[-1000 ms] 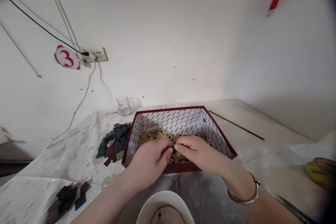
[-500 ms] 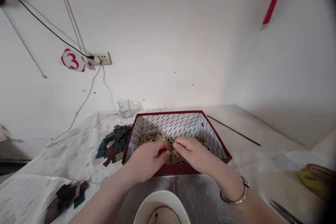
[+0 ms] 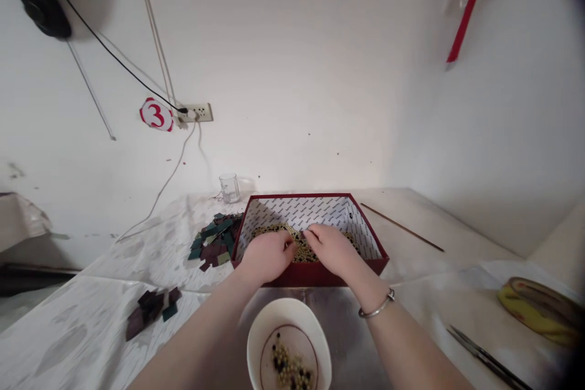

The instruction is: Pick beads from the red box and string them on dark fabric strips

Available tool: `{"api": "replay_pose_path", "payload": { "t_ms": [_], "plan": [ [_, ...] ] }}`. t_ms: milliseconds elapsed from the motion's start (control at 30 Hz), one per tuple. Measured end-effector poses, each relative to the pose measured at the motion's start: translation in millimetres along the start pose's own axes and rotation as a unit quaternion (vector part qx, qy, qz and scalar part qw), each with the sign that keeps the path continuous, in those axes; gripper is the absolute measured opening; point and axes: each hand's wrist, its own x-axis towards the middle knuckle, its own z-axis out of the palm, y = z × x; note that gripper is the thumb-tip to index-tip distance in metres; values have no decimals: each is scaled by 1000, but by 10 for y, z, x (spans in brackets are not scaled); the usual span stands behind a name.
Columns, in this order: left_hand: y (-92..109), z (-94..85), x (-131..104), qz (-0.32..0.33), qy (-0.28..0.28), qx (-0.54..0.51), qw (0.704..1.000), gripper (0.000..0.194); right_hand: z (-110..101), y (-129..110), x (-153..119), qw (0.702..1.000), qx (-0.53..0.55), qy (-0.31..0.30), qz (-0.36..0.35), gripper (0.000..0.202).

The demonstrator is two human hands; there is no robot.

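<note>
Over the near side of a dark red box [image 3: 311,274], both my hands are bent inward with their fingers closed. The box holds a layer of small yellowish and black balls [image 3: 305,251]. My left hand [image 3: 269,254] has thumb and fingertips pinched; whatever lies between them is hidden. My right hand [image 3: 329,245] is a short way to its right, also pinched, with a sliver of a small dark maroon piece [image 3: 304,234] showing at its fingertips. Nearer to me stands a white bowl [image 3: 253,341] with some of the same balls on its bottom.
A heap of green and maroon flat pieces [image 3: 214,241] lies left of the box, a smaller pile [image 3: 153,311] nearer. A glass mug [image 3: 229,187] stands behind. To the right are a thin stick [image 3: 402,226], scissors [image 3: 484,356] and a yellow tape roll [image 3: 525,311].
My hands have moved slightly apart. The view has shifted, so the bowl shows more fully, with balls visible in it. The dark piece between my fingertips shows less.
</note>
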Motion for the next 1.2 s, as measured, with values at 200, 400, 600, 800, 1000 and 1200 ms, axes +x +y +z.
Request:
{"api": "replay_pose_path", "payload": {
  "t_ms": [200,400,600,800,1000,1200],
  "plan": [
    [-23,-27,90,-8,-89,-2,996,32,23,-62,-34,997,-70,27,33,35],
    [-34,-65,260,-12,-232,13,972,28,15,-103,-84,992,-106,34,56,38],
    [-124,67,465,-58,-335,70,938,29,22,-109,-106,991,-113,34,61,39],
    [-151,162,539,-69,-341,92,933,29,19,-88,-116,994,-88,20,69,39],
    [-149,73,420,-40,-252,95,962,28,4,-32,-89,998,-8,-7,62,36],
    [-134,-56,158,5,-6,42,999,20,-18,26,-66,994,99,0,39,27]
  ]
}}
